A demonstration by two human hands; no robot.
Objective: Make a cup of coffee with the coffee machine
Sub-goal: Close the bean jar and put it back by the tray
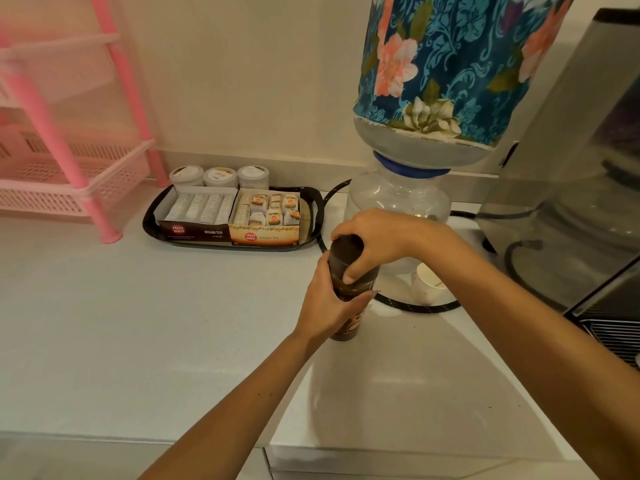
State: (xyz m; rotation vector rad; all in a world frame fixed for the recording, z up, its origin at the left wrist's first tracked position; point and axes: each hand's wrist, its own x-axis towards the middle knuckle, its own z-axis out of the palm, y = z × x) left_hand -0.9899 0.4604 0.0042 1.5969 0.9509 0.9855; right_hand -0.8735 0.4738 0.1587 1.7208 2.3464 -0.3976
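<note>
Right now the left hand (329, 303) wraps the middle of a dark coffee jar (348, 289) standing on the white counter (173, 323), fingers curled round its side. Right hand (374, 240) clamps the lid from above, thumb down the front. Behind: paper cup (429, 284), black tray (232, 220) of tea boxes, water dispenser (401, 195).

Counted items: two hands (left (327, 301), right (375, 242)), one dark jar (346, 271), one paper cup (427, 282), three lidded tubs (220, 177) far left, two tea boxes (228, 216), one black tray (313, 209), one water dispenser (415, 140), one pink rack (69, 133).
</note>
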